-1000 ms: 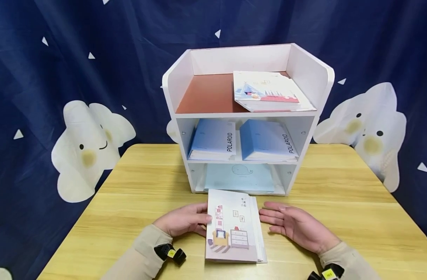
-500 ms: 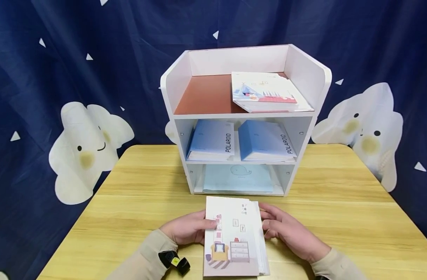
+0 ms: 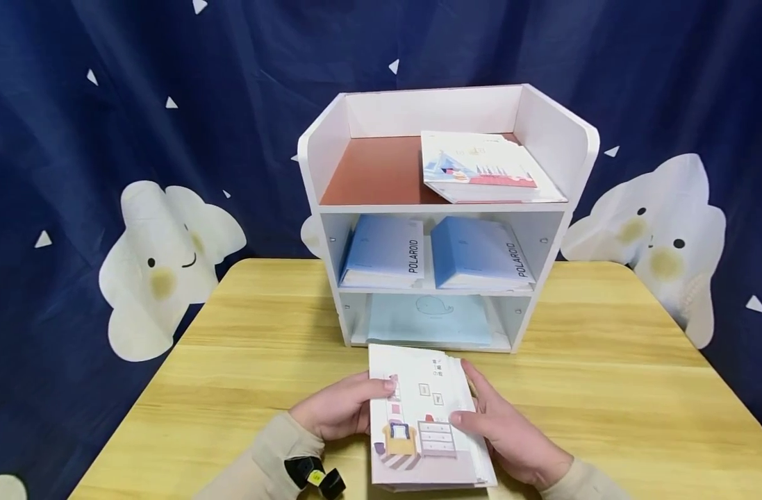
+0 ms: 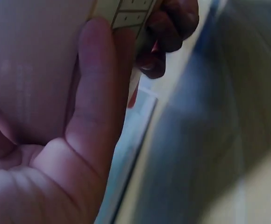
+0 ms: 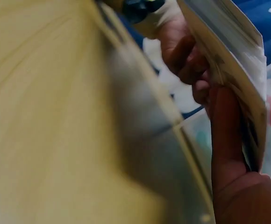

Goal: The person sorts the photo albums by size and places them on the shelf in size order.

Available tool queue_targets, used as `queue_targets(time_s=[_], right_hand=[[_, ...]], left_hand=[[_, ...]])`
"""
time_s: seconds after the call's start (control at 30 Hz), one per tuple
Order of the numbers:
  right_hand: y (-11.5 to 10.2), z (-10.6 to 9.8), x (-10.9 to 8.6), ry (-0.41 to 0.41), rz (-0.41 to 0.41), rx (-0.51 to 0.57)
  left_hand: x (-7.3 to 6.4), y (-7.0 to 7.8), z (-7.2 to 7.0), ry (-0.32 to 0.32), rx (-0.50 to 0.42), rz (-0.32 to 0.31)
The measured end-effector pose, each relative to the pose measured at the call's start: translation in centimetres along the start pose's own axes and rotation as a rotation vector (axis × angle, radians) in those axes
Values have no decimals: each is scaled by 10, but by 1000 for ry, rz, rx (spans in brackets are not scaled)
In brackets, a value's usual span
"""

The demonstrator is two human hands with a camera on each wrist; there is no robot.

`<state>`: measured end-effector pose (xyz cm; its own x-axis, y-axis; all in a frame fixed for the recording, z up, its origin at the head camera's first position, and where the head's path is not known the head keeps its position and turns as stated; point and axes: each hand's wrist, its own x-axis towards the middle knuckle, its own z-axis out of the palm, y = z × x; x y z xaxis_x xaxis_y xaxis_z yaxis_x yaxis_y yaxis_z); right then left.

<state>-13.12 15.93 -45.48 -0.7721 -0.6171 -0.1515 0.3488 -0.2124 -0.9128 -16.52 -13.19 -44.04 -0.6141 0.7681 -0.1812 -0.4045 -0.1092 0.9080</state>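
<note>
A small stack of booklets point(image 3: 421, 444), its white and pink cover printed with an armchair and a drawer chest, is held between both hands in front of the shelf. My left hand point(image 3: 340, 407) grips its left side, thumb on the cover and fingers underneath. My right hand point(image 3: 512, 437) holds the right side, thumb over the cover's edge and forefinger along the far right corner. In the left wrist view the thumb point(image 4: 98, 88) presses on the cover. The right wrist view shows the layered edges of the booklets point(image 5: 240, 42) between the two hands.
Behind the hands stands a white shelf unit point(image 3: 412, 208) on a wooden table point(image 3: 262, 333). Similar booklets point(image 3: 481, 167) lie on its top. Two blue POLAROID binders point(image 3: 383, 243) fill the middle level, and a pale blue whale-printed item point(image 3: 427, 319) lies below. A dark curtain point(image 3: 262, 104) hangs behind.
My right hand has come in from beside the booklets, open a second ago, and now grips their right side. My left thumb has slid further onto the cover. The booklets have turned slightly.
</note>
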Motion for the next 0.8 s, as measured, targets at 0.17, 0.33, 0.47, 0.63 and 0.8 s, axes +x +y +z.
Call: queue_targets(time_s=[0.17,0.33,0.47,0.63,0.8], right_hand=[[-25,16,-5,-41,-112,45],[-62,39,-9,-113,-234,88],[-94,56,-8,-86,-325,72],[-128,74,-3,31,-366,23],[-150,88,5,51,-402,31]], left_hand=[[-12,17,16,-42,-82,113],[-33,43,37,-278,-188,309],[-41,64,55,-452,-192,439],[-44,86,69,-439,-150,565],[-48,96,70,-288,-106,698]])
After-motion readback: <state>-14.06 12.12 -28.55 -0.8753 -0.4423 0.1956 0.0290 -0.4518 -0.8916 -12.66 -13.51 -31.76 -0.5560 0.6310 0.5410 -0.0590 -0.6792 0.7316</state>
